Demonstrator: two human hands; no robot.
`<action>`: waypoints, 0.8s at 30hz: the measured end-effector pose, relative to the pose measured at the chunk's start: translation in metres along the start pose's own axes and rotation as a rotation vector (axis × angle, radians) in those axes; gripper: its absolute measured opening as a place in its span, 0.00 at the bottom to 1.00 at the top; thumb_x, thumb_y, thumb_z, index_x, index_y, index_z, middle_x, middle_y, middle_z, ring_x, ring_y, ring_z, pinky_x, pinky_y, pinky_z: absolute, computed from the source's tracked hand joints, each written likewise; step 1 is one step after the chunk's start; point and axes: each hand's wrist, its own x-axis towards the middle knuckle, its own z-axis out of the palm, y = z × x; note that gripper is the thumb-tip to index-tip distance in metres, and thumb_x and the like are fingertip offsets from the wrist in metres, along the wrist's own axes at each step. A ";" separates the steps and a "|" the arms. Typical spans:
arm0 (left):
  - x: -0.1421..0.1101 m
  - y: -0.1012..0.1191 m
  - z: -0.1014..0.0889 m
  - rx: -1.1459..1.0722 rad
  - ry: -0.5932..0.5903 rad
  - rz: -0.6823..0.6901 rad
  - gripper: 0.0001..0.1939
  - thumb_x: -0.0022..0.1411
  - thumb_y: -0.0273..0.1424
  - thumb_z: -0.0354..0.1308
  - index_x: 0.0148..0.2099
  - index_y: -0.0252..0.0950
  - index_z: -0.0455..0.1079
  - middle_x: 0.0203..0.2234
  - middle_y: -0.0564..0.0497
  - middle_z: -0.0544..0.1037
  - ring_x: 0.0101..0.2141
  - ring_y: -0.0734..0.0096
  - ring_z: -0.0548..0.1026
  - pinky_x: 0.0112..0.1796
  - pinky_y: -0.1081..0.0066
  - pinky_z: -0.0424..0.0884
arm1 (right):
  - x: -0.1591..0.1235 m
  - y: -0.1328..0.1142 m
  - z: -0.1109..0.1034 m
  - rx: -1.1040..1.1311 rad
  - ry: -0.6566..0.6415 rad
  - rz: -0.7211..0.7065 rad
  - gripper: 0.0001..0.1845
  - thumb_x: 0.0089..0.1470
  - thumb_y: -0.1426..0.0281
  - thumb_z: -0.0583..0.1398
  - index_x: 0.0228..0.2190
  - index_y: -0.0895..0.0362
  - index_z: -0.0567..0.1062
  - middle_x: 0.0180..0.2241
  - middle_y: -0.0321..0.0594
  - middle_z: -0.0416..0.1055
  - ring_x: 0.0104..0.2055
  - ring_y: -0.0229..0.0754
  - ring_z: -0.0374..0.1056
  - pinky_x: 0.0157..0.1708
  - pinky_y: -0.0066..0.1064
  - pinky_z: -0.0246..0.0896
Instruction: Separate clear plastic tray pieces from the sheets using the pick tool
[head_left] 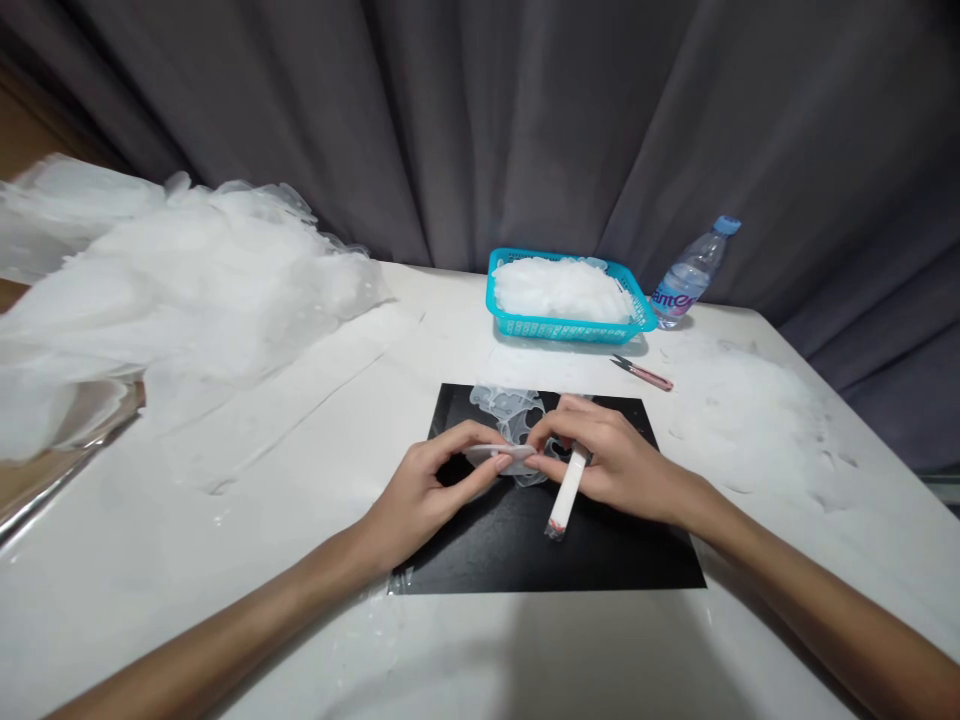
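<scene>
Above a black mat point(480, 550), my left hand point(439, 475) pinches a small, pale, flat translucent piece point(516, 458) between thumb and fingers. The fingertips of my right hand point(611, 450) close on the other end of that same piece. A white stick-like tool point(568, 492) with a reddish, dark tip is also tucked in my right hand, slanting down toward me. Clear, thin plastic scraps with cut-out shapes point(506, 402) lie on the mat behind my fingers, partly hidden by them.
A large heap of translucent sheets point(202, 280) covers the table's left. At the back stands a turquoise basket point(517, 325) filled with white pieces, beside a water bottle point(690, 280). Pink-handled thread snips point(645, 374) lie in front. More translucent pieces point(750, 420) spread at right. A grey curtain point(480, 130) hangs behind.
</scene>
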 end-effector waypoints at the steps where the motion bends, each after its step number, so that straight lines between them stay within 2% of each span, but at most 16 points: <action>1: 0.000 -0.001 0.000 0.005 0.006 0.005 0.05 0.73 0.35 0.63 0.47 0.41 0.78 0.39 0.54 0.83 0.41 0.70 0.80 0.45 0.72 0.73 | 0.000 -0.001 0.001 -0.011 0.003 -0.012 0.01 0.66 0.71 0.65 0.39 0.55 0.77 0.35 0.38 0.75 0.38 0.40 0.70 0.38 0.31 0.64; 6: 0.000 -0.004 0.003 -0.047 0.001 0.046 0.07 0.70 0.33 0.66 0.49 0.42 0.76 0.41 0.54 0.82 0.43 0.69 0.80 0.45 0.72 0.73 | 0.000 -0.004 0.008 -0.031 0.062 -0.084 0.01 0.68 0.72 0.63 0.41 0.56 0.75 0.36 0.39 0.76 0.39 0.41 0.68 0.38 0.32 0.62; 8: 0.000 -0.004 0.004 -0.069 -0.002 0.054 0.06 0.69 0.33 0.67 0.47 0.41 0.75 0.39 0.54 0.82 0.42 0.70 0.80 0.44 0.72 0.73 | -0.001 -0.003 0.010 -0.033 0.072 -0.079 0.02 0.68 0.70 0.64 0.42 0.56 0.75 0.37 0.39 0.77 0.40 0.42 0.68 0.40 0.33 0.62; 11: 0.001 -0.004 0.004 -0.067 0.032 0.051 0.04 0.70 0.33 0.66 0.42 0.39 0.75 0.36 0.55 0.80 0.38 0.72 0.79 0.40 0.73 0.71 | -0.002 0.001 0.010 -0.036 0.040 -0.038 0.05 0.66 0.69 0.66 0.43 0.55 0.75 0.38 0.38 0.77 0.41 0.42 0.69 0.41 0.33 0.62; 14: 0.000 -0.003 0.003 -0.030 0.070 0.062 0.04 0.70 0.33 0.66 0.41 0.39 0.75 0.33 0.56 0.79 0.35 0.73 0.78 0.38 0.74 0.71 | -0.002 0.004 0.008 -0.038 0.018 -0.033 0.04 0.65 0.70 0.67 0.39 0.55 0.76 0.36 0.37 0.77 0.39 0.41 0.68 0.39 0.32 0.62; 20: 0.000 -0.001 0.000 0.077 0.043 0.190 0.03 0.69 0.30 0.66 0.45 0.40 0.77 0.36 0.55 0.81 0.36 0.73 0.79 0.39 0.74 0.72 | 0.000 -0.004 0.012 -0.063 0.046 -0.155 0.02 0.68 0.71 0.63 0.40 0.56 0.76 0.35 0.39 0.77 0.38 0.42 0.66 0.39 0.33 0.62; 24: -0.001 -0.001 0.000 0.120 0.088 0.269 0.01 0.69 0.28 0.66 0.43 0.39 0.78 0.35 0.53 0.81 0.36 0.72 0.79 0.38 0.73 0.73 | -0.001 -0.004 0.013 -0.047 0.061 -0.139 0.01 0.68 0.72 0.63 0.41 0.56 0.76 0.36 0.40 0.78 0.38 0.43 0.67 0.38 0.34 0.62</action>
